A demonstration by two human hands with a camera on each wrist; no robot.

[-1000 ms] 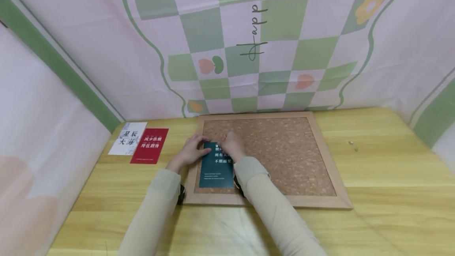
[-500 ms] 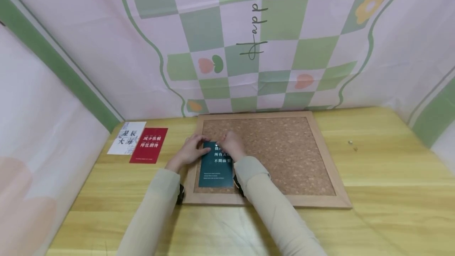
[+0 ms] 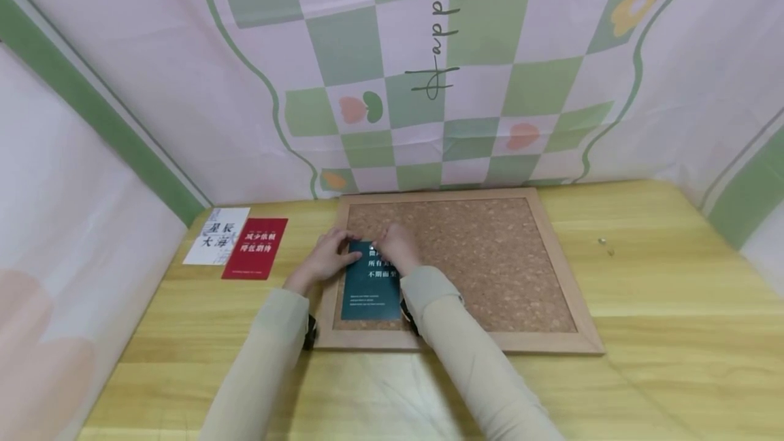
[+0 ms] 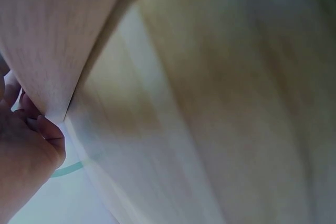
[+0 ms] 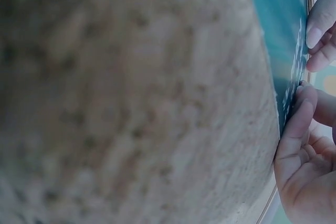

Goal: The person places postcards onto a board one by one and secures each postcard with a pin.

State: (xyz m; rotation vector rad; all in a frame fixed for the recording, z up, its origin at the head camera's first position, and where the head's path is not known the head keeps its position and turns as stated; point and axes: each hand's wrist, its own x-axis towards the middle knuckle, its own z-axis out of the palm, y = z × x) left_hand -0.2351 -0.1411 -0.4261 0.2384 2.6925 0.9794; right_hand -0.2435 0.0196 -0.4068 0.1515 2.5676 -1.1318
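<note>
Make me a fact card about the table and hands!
Board: cork, wooden frame, flat on the table
On it: teal card, left part
Left hand: thumb on the teal card
Right hand: pinches a small shiny thing at that card's top
Left of board: red card overlapping white card
Right of board: tiny bits, unclear what

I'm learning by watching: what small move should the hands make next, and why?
Perhaps press down with the right hand, since it touches the green card near its top, the card lies on the corkboard, and the left hand touches its upper left corner.
</note>
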